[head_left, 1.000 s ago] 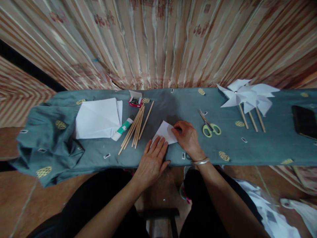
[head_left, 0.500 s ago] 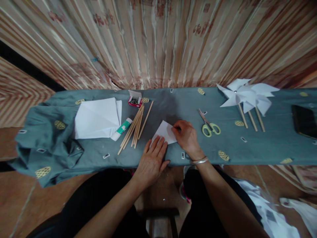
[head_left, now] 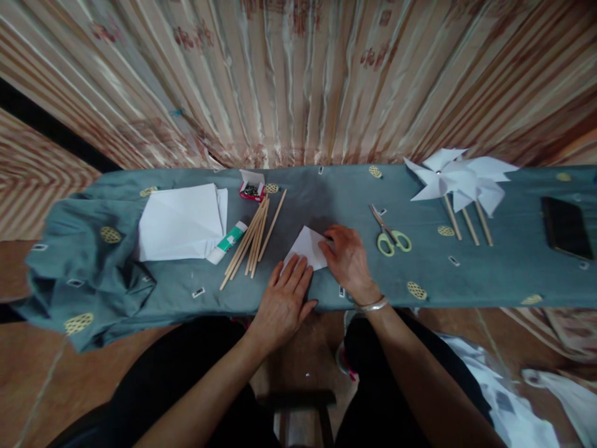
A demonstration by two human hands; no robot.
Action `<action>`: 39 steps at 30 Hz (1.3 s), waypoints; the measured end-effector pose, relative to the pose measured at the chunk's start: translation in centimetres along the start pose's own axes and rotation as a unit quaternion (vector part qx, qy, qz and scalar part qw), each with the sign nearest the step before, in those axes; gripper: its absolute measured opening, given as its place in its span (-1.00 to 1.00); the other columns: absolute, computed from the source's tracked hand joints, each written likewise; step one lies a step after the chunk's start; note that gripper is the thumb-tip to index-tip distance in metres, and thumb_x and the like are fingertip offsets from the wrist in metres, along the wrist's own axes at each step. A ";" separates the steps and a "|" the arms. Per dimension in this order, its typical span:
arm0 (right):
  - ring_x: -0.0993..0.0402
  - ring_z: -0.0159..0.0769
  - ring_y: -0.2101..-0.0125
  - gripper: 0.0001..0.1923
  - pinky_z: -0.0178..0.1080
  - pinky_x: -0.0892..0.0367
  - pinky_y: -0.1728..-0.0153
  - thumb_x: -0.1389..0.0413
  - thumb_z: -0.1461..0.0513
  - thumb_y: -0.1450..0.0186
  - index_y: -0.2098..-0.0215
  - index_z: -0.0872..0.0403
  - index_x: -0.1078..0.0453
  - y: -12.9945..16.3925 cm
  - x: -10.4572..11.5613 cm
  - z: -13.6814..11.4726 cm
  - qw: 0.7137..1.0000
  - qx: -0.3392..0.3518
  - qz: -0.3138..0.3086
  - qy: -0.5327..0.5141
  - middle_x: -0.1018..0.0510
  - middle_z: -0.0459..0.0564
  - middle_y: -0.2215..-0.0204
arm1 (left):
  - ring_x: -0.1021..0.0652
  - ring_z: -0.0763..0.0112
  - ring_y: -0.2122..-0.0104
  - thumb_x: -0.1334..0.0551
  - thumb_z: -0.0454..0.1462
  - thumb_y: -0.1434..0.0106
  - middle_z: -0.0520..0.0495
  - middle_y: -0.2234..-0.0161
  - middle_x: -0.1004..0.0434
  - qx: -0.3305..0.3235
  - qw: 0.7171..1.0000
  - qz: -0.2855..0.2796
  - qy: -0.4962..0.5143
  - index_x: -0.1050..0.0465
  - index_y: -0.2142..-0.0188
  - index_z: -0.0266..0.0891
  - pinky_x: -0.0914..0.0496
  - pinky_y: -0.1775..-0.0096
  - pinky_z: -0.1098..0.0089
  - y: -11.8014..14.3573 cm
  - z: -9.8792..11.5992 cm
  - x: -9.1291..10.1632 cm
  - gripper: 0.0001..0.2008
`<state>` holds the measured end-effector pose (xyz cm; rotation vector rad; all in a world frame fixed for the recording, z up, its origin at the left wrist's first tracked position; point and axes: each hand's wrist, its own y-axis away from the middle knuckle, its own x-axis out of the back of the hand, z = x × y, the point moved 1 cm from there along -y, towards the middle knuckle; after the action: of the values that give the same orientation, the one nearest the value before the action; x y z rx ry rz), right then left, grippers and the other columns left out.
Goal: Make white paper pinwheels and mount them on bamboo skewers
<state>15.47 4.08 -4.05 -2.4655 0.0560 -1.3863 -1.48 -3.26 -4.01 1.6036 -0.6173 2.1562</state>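
Observation:
A small piece of white paper point(head_left: 305, 244), which looks folded, lies on the cloth-covered table in front of me. My left hand point(head_left: 283, 295) rests flat across its lower left part, fingers stretched out. At the paper's right edge my right hand point(head_left: 347, 258) is closed, with thumb and fingertips gripping the edge. To the left lie several thin wooden sticks point(head_left: 255, 239) and a green-and-white glue tube point(head_left: 227, 242). On the right, scissors point(head_left: 389, 235) with light green handles lie slightly apart at the blades.
A stack of white paper point(head_left: 180, 224) lies at left. An open red box point(head_left: 252, 186) of small metal pieces stands behind the sticks. White paper pinwheels point(head_left: 459, 177) on sticks lie at right, beside a dark phone point(head_left: 566, 227). A pleated curtain point(head_left: 298, 81) hangs behind the table.
My right thumb and fingers have shifted slightly along the paper's right edge. The left hand stays flat on the paper. The whole view has moved a little.

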 end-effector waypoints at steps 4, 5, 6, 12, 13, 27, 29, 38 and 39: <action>-0.22 0.08 -0.20 -0.51 0.12 -0.13 -0.15 -0.06 0.07 -0.35 -0.16 0.15 -0.29 2.2 0.4 -0.7 0.998 0.036 0.015 0.051 -0.32 0.29 -0.22 | -0.18 -0.03 -0.32 -0.14 -0.11 -0.35 -0.35 -0.29 -0.22 0.000 1.000 -0.002 -0.007 -0.19 -0.26 -0.41 -0.12 -0.26 -0.06 0.0 0.0 -0.1 -0.42; -0.18 0.08 -0.23 -0.48 0.13 -0.10 -0.17 -0.05 0.06 -0.35 -0.18 0.15 -0.26 2.7 0.5 -0.7 0.997 0.042 0.018 0.057 -0.30 0.30 -0.23 | -0.18 -0.02 -0.32 -0.14 -0.10 -0.35 -0.34 -0.29 -0.22 -0.001 1.000 -0.001 -0.008 -0.18 -0.26 -0.40 -0.12 -0.26 -0.06 0.0 0.0 -0.2 -0.41; -0.15 0.07 -0.26 -0.47 0.14 -0.07 -0.19 -0.04 0.05 -0.36 -0.20 0.16 -0.24 3.2 0.5 -0.8 0.997 0.046 0.019 0.062 -0.28 0.33 -0.24 | -0.18 -0.02 -0.32 -0.13 -0.10 -0.35 -0.34 -0.29 -0.22 -0.002 1.000 0.000 -0.008 -0.18 -0.26 -0.40 -0.12 -0.26 -0.06 0.0 -0.1 -0.2 -0.41; -0.05 0.07 -0.31 -0.44 0.17 0.04 -0.24 -0.01 0.08 -0.37 -0.23 0.24 -0.19 4.5 0.3 -0.8 0.996 0.049 0.013 0.076 -0.24 0.39 -0.26 | -0.19 -0.03 -0.32 -0.12 -0.10 -0.36 -0.35 -0.29 -0.22 -0.008 1.000 0.012 -0.016 -0.20 -0.25 -0.42 -0.11 -0.26 -0.06 0.1 -0.1 -0.5 -0.42; -0.05 0.08 -0.31 -0.44 0.17 0.05 -0.25 -0.01 0.08 -0.38 -0.23 0.25 -0.19 4.5 0.3 -0.8 0.996 0.049 0.011 0.079 -0.24 0.40 -0.26 | -0.19 -0.03 -0.32 -0.12 -0.10 -0.36 -0.36 -0.29 -0.22 -0.008 1.000 0.014 -0.017 -0.21 -0.25 -0.42 -0.12 -0.26 -0.06 0.1 0.0 -0.5 -0.42; -0.03 -0.01 -0.33 -0.47 0.11 0.04 -0.26 0.08 0.16 -0.40 -0.28 0.21 -0.13 4.6 2.1 3.4 0.987 0.002 0.049 0.150 -0.22 0.31 -0.28 | -0.17 0.01 -0.33 -0.10 -0.09 -0.37 -0.33 -0.30 -0.21 -0.008 1.000 0.012 -0.010 -0.21 -0.25 -0.40 -0.11 -0.27 -0.04 0.2 -0.2 -0.5 -0.43; -0.03 0.03 -0.32 -0.47 0.15 0.02 -0.24 0.06 0.20 -0.38 -0.28 0.21 -0.13 4.5 2.8 4.2 0.986 -0.009 0.064 0.156 -0.21 0.33 -0.29 | -0.18 -0.01 -0.32 -0.11 -0.10 -0.37 -0.33 -0.30 -0.21 -0.007 1.000 0.014 -0.011 -0.22 -0.25 -0.41 -0.11 -0.26 -0.04 0.2 -0.2 -0.6 -0.43; -0.39 -0.07 -0.02 -0.56 -0.04 -0.37 -0.07 0.09 0.41 -0.32 -0.12 0.15 -0.39 5.7 3.0 1.5 0.977 0.195 -0.043 0.079 -0.51 0.21 -0.03 | -0.16 0.01 -0.33 -0.09 -0.08 -0.38 -0.35 -0.31 -0.19 0.000 1.000 -0.006 -0.012 -0.19 -0.26 -0.41 -0.07 -0.28 -0.03 0.0 0.1 -0.4 -0.42; -0.40 -0.07 0.00 -0.57 -0.05 -0.38 -0.07 0.08 0.42 -0.32 -0.09 0.17 -0.41 5.9 2.8 1.2 0.975 0.200 -0.058 0.078 -0.52 0.21 -0.01 | -0.16 0.02 -0.33 -0.09 -0.08 -0.38 -0.34 -0.31 -0.18 0.002 1.000 -0.010 -0.016 -0.19 -0.26 -0.41 -0.06 -0.29 -0.03 0.0 0.1 -0.2 -0.42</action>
<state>18.64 -1.72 -4.03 -2.0539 -0.3075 -1.4687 -1.28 -3.31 -4.21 1.6422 -0.6047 2.1221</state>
